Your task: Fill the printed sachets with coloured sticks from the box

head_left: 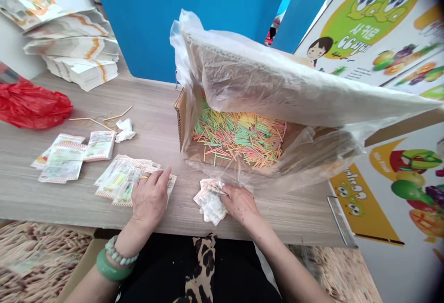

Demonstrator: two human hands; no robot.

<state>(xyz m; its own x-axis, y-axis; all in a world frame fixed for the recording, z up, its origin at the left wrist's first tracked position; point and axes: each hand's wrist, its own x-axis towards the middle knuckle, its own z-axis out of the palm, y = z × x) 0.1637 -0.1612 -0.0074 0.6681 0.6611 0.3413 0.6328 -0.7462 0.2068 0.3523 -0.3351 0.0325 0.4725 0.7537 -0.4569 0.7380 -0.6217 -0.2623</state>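
My left hand (150, 196), with a ring and green bracelets at the wrist, lies flat with fingers spread on a fanned pile of small printed packets (121, 179) on the wooden table (156, 108). My right hand (239, 202) rests on a smaller bunch of white packets (210, 201) near the table's front edge, its fingers bent over them. Just behind it stands an open cardboard box (180, 118) lined with clear plastic, holding several thin coloured sticks (243, 139).
More packets (69, 155) lie at the left. A red plastic bag (31, 104) and tall stacks of printed sheets (76, 48) sit at the far left. A blue partition (156, 16) stands behind. Printed cartons (381, 25) rise at the right.
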